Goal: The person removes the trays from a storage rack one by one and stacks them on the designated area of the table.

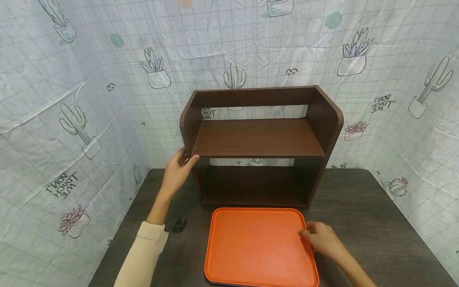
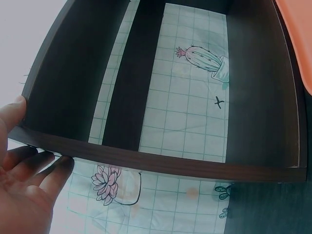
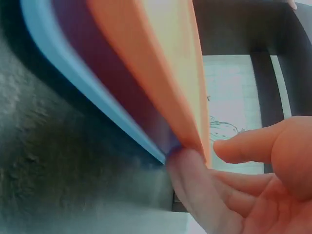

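A dark brown two-tier shelf [image 1: 258,137] stands upright on the dark table. My left hand [image 1: 177,171] grips its left side panel near the middle board, with the thumb at the front edge and the fingers [image 2: 56,180] against the outer face. In front of the shelf lies an orange tray [image 1: 259,247]. My right hand [image 1: 322,239] holds the tray's right edge. In the right wrist view, fingertips [image 3: 187,165] reach under the orange rim, and the thumb is by its upper side. Below the orange tray, a blue tray edge [image 3: 97,92] shows.
The dark table [image 1: 373,223] extends to both sides of the shelf. A white cloth [image 1: 229,40] printed with a grid and cacti hangs behind and around it. A black strapped device [image 1: 175,225] is at my left wrist.
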The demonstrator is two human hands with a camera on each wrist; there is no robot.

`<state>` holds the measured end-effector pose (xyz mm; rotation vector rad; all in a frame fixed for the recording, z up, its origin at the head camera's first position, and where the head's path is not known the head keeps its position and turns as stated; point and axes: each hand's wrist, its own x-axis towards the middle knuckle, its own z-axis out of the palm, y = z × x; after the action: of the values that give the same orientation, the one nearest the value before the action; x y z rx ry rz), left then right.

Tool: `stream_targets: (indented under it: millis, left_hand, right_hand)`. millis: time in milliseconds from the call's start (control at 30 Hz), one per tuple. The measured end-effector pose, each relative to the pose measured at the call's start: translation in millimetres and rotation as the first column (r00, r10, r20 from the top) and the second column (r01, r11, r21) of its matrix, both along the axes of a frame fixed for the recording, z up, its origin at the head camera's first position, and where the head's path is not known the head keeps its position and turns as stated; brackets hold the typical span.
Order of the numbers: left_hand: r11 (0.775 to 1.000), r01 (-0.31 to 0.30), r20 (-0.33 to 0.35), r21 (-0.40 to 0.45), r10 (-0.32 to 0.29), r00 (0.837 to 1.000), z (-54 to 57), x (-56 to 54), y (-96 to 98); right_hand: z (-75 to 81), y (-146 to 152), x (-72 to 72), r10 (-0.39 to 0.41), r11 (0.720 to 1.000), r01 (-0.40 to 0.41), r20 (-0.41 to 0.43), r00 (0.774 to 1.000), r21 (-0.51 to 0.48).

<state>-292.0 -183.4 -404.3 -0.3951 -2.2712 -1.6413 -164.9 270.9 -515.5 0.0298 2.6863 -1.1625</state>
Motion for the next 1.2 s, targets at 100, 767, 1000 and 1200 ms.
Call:
stream_targets:
  millis: [100,767,1000,1200]
  left_hand:
    - [1.0,-0.007,-0.003,-0.005,0.007,1.0,-0.2,-0.5,0.0]
    - [1.0,-0.001,-0.001,0.002,0.001,1.0,-0.3,-1.3,-0.4]
    - [1.0,-0.001,0.006,0.006,0.001,1.0,0.8,-1.0,-1.6]
    - [1.0,-0.005,0.009,0.005,0.005,1.0,-2.3,-1.3,-3.1]
  right_hand:
    - [7.1,-2.6,2.5,-0.001,0.987,0.019,-0.11,0.994,0.161]
    - [-6.8,-8.1,-1.1,0.118,0.93,-0.044,-0.183,0.976,0.364]
    - [-7.0,-8.0,0.2,0.067,0.962,-0.027,-0.138,0.988,0.271]
    - [-7.7,-2.4,2.6,0.042,0.983,-0.017,-0.138,0.99,0.181]
